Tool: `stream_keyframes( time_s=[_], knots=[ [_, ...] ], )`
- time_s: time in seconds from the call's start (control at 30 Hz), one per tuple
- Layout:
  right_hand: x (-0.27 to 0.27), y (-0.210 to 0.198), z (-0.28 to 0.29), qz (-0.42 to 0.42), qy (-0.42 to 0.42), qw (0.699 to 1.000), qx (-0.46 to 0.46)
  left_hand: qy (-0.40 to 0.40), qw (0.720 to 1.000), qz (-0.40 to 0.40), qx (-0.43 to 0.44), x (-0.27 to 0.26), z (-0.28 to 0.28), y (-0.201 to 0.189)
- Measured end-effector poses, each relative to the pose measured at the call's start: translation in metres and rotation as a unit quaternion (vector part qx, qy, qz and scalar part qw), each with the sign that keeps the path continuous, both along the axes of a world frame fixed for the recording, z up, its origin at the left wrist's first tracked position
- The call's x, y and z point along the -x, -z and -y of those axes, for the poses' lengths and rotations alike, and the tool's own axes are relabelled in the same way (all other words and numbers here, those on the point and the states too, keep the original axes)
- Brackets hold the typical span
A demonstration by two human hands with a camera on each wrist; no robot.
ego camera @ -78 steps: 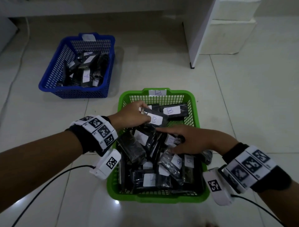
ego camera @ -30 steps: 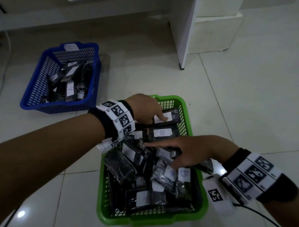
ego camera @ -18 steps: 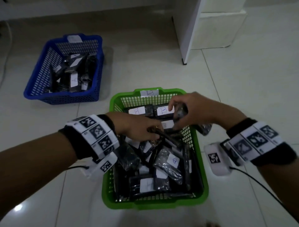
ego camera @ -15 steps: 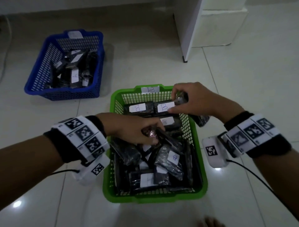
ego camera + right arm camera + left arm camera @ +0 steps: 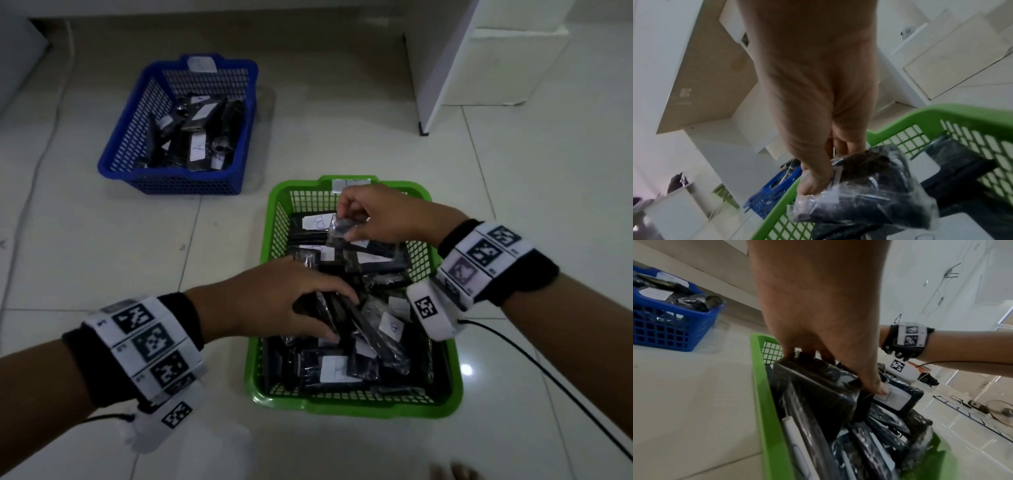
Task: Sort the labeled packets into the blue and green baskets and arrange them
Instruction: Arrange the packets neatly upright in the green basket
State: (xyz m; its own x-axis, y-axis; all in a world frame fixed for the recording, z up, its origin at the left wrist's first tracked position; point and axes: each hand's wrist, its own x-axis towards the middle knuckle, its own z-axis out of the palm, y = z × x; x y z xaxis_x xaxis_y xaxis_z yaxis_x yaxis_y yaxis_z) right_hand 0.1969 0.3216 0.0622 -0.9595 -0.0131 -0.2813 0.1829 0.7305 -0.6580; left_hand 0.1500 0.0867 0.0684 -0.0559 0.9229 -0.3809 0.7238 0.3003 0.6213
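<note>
The green basket (image 5: 265, 246) in front of me is full of black plastic-wrapped packets with white labels, several marked B. My right hand (image 5: 346, 224) pinches one clear-wrapped black packet (image 5: 865, 188) above the basket's far end. My left hand (image 5: 329, 315) reaches into the middle of the pile, fingers curled over the top of a black packet (image 5: 818, 394), thumb on a white label. The blue basket (image 5: 137, 147) with more labeled packets stands at the far left.
White tiled floor surrounds both baskets. A white cabinet panel (image 5: 442, 68) and step stand at the back right. Black cables (image 5: 548, 373) trail from my wrist cameras across the floor. Toes (image 5: 452, 472) show at the bottom edge.
My right hand lifted a packet from the pile's right side and carried it to the basket's far end. My left hand drew back from the far row to the middle pile.
</note>
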Motion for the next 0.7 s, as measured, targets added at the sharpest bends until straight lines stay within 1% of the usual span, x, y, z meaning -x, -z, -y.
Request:
stream_keyframes(
  time_s=[0.1,0.17,0.23,0.33,0.37,0.47,0.57,0.7],
  knots=[
    [0.018,0.017,0.015,0.002,-0.046,0.998,-0.046,0.046,0.994,-0.089,-0.037,-0.009,0.01,0.0],
    [0.024,0.028,0.024,-0.002,-0.067,0.994,-0.084,0.05,0.991,-0.117,-0.038,-0.012,0.015,0.003],
    [0.026,0.033,0.029,-0.013,-0.086,0.988,-0.125,0.04,0.993,-0.104,-0.032,-0.014,0.019,-0.001],
    [0.023,0.029,0.029,-0.007,-0.104,0.982,-0.158,0.025,0.998,-0.052,-0.007,-0.012,0.016,-0.014],
    [0.021,0.026,0.028,-0.002,-0.102,0.979,-0.178,0.025,0.998,-0.05,0.0,-0.013,0.015,-0.016],
    [0.015,0.022,0.021,0.03,-0.077,0.971,-0.223,0.012,0.997,-0.08,-0.002,-0.02,0.014,-0.015],
    [0.011,0.027,0.02,0.041,-0.08,0.974,-0.206,-0.005,0.995,-0.095,0.013,-0.023,0.011,-0.011],
    [0.011,0.02,0.019,0.036,-0.082,0.982,-0.166,0.013,0.996,-0.085,0.039,-0.023,0.006,-0.02]
  ],
)
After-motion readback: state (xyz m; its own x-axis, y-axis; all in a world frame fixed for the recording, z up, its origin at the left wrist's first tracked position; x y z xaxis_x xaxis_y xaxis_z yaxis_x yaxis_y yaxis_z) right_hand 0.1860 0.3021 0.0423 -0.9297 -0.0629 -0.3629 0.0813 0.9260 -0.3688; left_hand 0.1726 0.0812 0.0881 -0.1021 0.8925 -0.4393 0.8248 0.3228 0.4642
